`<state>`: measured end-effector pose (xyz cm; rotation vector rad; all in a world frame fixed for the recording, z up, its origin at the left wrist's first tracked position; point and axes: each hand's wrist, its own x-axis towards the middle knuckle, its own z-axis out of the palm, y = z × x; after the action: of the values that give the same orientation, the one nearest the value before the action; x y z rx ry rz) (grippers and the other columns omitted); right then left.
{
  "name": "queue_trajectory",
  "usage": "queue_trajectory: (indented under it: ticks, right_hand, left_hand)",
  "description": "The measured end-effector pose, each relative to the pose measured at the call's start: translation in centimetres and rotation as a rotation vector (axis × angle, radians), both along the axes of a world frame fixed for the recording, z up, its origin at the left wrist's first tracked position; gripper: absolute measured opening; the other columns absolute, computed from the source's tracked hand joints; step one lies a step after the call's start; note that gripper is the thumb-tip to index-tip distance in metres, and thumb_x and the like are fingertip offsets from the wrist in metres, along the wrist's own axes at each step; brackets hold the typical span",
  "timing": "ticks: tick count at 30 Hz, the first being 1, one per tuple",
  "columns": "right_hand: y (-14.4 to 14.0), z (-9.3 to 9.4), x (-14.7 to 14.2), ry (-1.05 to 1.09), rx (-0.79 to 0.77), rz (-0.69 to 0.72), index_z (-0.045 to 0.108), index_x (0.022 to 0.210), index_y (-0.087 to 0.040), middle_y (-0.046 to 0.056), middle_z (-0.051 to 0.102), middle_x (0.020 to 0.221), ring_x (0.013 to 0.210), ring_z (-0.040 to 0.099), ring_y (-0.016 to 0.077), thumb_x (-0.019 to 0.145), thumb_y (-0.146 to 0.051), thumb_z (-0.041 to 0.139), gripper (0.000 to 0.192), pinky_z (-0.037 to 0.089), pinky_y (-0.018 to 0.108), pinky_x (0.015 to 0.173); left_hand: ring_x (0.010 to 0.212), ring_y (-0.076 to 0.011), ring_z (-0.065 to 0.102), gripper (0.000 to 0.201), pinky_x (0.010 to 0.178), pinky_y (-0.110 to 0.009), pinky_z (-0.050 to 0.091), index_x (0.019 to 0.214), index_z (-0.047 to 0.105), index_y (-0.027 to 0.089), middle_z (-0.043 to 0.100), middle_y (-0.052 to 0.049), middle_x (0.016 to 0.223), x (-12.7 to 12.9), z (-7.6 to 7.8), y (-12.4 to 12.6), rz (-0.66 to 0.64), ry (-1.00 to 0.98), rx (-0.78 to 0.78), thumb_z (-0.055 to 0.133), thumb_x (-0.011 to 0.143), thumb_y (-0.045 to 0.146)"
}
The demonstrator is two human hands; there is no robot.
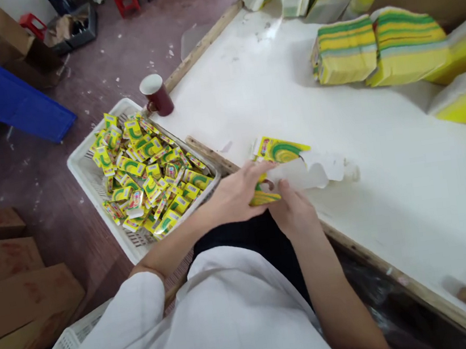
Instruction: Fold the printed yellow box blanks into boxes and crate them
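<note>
The fingers [258,170] of the left hand [236,197] are closing over the near end of a flat yellow-and-green printed cardboard carton blank [280,159], pinning it at the tabletop's front edge, while the right hand [296,212] is pinching the same blank from below, thumb and fingers clamped on its lower yellow flap; the exact fold line is hidden under the knuckles, so it is probably a side panel being creased. The blank is lying partly on the white tabletop [388,177], its pale inner flaps spreading to the right. To do this fold well, the left hand should be holding the panel flat while the right is pressing along the scored line, keeping the edges square. Just left of the hands, a white plastic mesh basket [83,177] is sitting full of small yellow-and-green folded boxes [147,177]. A dark red ceramic mug [156,94] is standing at the tabletop's corner, and stacks of yellow-and-green flat blanks [375,47] are resting further back.
</note>
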<state>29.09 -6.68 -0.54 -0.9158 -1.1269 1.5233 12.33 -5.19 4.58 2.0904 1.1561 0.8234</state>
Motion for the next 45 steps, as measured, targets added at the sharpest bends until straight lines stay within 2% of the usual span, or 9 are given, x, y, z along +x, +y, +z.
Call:
queue_trajectory:
  ticks: [6,10,12,15,18,24,31,38,45]
  right_hand:
    - [0.3,-3.3,0.7,0.059,-0.045,0.278,0.057,0.144,-0.035,0.008,0.060,0.145,0.128,0.063,0.0258,0.101,-0.044,0.052,0.044,0.060,0.038,0.100]
    - [-0.2,-3.0,0.8,-0.199,0.341,0.058,0.026,0.162,-0.039,0.006,0.041,0.161,0.146,0.045,0.0257,0.101,-0.037,0.053,0.066,0.048,0.044,0.115]
    - [-0.7,-1.9,0.6,-0.438,0.532,-0.047,0.035,0.160,-0.035,0.006,0.036,0.164,0.149,0.041,0.0266,0.099,-0.029,0.056,0.065,0.042,0.045,0.119]
    - [-0.8,-0.8,0.4,-0.568,0.592,-0.172,0.053,0.150,-0.033,0.007,0.046,0.158,0.143,0.049,0.0235,0.101,-0.018,0.046,0.051,0.045,0.041,0.117]
    - [-0.3,-0.8,0.9,-0.533,0.471,-0.380,0.048,0.153,-0.031,0.009,0.053,0.152,0.144,0.049,0.0240,0.101,-0.022,0.051,0.053,0.042,0.046,0.119]
    - [-0.3,-1.2,1.7,-0.703,0.662,-0.245,0.013,0.165,-0.033,0.008,0.006,0.172,0.157,0.017,0.0294,0.099,-0.027,0.059,0.081,0.036,0.051,0.122]
    - [-0.2,-0.1,2.2,-0.726,0.718,-0.335,0.045,0.154,-0.037,0.005,0.027,0.167,0.149,0.038,0.0281,0.099,-0.019,0.057,0.059,0.050,0.046,0.114]
    - [0.3,0.2,4.0,-0.692,0.711,-0.142,0.060,0.143,-0.029,0.011,0.042,0.160,0.144,0.047,0.0282,0.096,-0.023,0.063,0.047,0.052,0.044,0.112]
    - [0.3,0.1,2.2,-0.236,0.362,-0.298,-0.002,0.165,-0.036,0.014,0.020,0.169,0.148,0.041,0.0282,0.107,-0.038,0.038,0.070,0.050,0.050,0.110]
  left_hand:
    - [0.106,-0.0296,0.064,0.045,0.087,-0.040,0.055,0.113,0.057,0.021,0.061,-0.013,0.114,0.6,-2.1,-0.5,-0.143,0.046,0.004,0.071,0.070,0.021]
    - [0.105,-0.0293,0.067,0.074,0.087,-0.040,0.055,0.136,0.038,0.021,0.060,-0.015,0.126,-0.1,-2.6,-0.3,-0.125,0.037,-0.063,0.072,0.070,0.026]
    - [0.105,-0.0296,0.067,0.085,0.089,-0.041,0.055,0.142,0.030,0.019,0.058,-0.017,0.128,-0.2,-2.7,-0.1,-0.123,0.000,-0.065,0.073,0.069,0.024]
    - [0.119,-0.0324,0.060,0.085,0.102,-0.046,0.048,0.136,0.040,0.018,0.054,-0.018,0.132,0.2,-2.7,0.1,0.100,-0.101,-0.005,0.083,0.063,0.027]
    - [0.123,-0.0320,0.054,0.090,0.109,-0.047,0.043,0.129,0.048,0.018,0.053,-0.016,0.131,0.8,-2.7,-0.2,0.450,-0.273,-0.081,0.094,0.053,0.036]
    - [0.102,-0.0150,0.062,0.059,0.090,-0.025,0.051,0.121,0.050,0.020,0.057,-0.006,0.116,1.0,-2.1,-0.7,0.585,-0.739,-0.316,0.083,0.077,0.041]
    - [0.088,-0.0182,0.070,0.060,0.084,-0.030,0.056,0.105,0.062,0.014,0.071,-0.006,0.097,1.8,-1.3,0.0,0.558,-1.010,-0.706,0.090,0.064,0.048]
    - [0.077,-0.0182,0.072,0.045,0.070,-0.028,0.058,0.098,0.072,0.012,0.075,-0.006,0.089,1.6,-1.2,0.3,0.515,-0.948,-0.691,0.089,0.068,0.042]
    - [0.067,-0.0126,0.063,0.039,0.060,-0.024,0.056,0.088,0.069,0.013,0.068,-0.002,0.077,2.5,-1.9,-0.4,0.485,-0.758,-0.595,0.083,0.074,0.047]
